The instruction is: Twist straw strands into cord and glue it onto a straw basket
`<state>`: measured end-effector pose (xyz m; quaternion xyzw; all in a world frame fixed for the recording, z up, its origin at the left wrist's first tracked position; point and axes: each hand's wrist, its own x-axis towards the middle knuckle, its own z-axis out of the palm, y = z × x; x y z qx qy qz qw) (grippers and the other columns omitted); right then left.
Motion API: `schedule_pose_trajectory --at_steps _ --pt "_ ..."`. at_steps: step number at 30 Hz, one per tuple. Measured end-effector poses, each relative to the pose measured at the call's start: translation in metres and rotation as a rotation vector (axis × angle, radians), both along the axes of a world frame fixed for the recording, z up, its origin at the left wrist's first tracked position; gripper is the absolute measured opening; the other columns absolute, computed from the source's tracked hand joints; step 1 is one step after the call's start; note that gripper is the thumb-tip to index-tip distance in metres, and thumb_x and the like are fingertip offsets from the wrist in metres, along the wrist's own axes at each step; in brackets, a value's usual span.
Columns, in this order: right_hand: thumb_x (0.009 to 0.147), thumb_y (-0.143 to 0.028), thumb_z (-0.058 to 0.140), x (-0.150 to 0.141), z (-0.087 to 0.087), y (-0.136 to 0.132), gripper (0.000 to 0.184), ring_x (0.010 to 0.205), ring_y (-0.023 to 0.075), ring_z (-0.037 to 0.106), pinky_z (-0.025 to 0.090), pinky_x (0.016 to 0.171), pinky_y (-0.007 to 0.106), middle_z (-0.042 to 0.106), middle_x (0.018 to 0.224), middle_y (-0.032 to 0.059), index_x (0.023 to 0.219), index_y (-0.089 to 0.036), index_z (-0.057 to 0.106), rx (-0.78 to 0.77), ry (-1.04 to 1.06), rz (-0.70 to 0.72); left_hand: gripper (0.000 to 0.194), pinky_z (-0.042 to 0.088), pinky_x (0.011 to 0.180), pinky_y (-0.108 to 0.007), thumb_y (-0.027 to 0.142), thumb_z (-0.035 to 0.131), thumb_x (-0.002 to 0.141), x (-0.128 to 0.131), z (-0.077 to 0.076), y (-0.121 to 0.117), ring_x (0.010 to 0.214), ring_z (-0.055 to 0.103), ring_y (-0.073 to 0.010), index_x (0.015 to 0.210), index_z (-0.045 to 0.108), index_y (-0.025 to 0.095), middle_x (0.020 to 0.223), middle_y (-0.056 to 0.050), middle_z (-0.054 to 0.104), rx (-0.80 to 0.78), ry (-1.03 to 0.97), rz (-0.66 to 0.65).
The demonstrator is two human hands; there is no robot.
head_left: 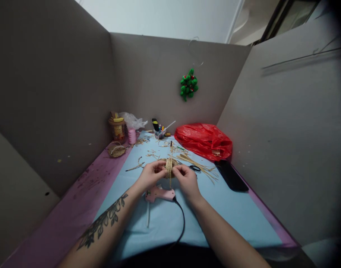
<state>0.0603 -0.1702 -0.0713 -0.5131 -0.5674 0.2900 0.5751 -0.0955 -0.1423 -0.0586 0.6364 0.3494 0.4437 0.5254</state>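
A small straw piece with a braided band [169, 165] is held up between my two hands above the blue-covered table. My left hand [152, 174] grips its left side, fingers curled behind and thumb in front. On the other side my right hand [186, 181] pinches the band's edge between thumb and fingertips. A thin straw end hangs down from the band. Just below lies a pink glue gun [160, 193] with a white glue stick poking out of it and a black cord. Dark-handled scissors [195, 168] rest right of my right hand, beside loose straw strands [199, 163].
A red plastic bag [204, 139] sits at the back right, near a black phone-like slab [231, 175]. At the back are a cup of tools [159, 133], pink thread spool [132, 136] and brown jar [117, 129]. A woven straw disc [116, 150] lies left. Grey partitions enclose the table.
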Motion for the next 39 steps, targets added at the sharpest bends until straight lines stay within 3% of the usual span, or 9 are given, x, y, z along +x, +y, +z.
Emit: schedule_pose_trajectory --at_steps 8,31,39 --pt "0.071 -0.034 0.062 -0.0013 0.002 0.0005 0.02 0.063 0.0162 0.054 0.044 0.063 0.028 0.061 0.064 0.0034 0.066 -0.015 0.062 -0.073 0.102 0.04 0.035 0.046 0.06 -0.022 0.025 0.063 0.07 0.002 0.0021 -0.0015 0.061 0.057 -0.0111 0.101 0.064 0.01 0.072 -0.003 0.065 0.066 0.085 0.013" --pt "0.074 -0.034 0.058 -0.0013 0.004 -0.0005 0.02 0.061 0.0144 0.05 0.043 0.06 0.026 0.056 0.063 0.0012 0.066 -0.016 0.059 -0.025 0.046 0.045 0.037 0.043 0.06 -0.021 0.025 0.068 0.067 0.0013 0.0033 -0.0031 0.06 0.055 -0.0098 0.1 0.064 0.009 0.068 -0.002 0.061 -0.012 -0.005 -0.037" --pt "0.072 -0.034 0.06 0.0003 0.0045 -0.0013 0.02 0.064 0.0155 0.055 0.044 0.063 0.027 0.061 0.066 0.0029 0.069 -0.015 0.064 -0.032 0.052 0.039 0.039 0.048 0.065 -0.024 0.023 0.067 0.067 0.0007 -0.0015 0.0008 0.063 0.058 -0.0115 0.103 0.062 0.011 0.07 -0.001 0.063 -0.038 -0.056 0.025"
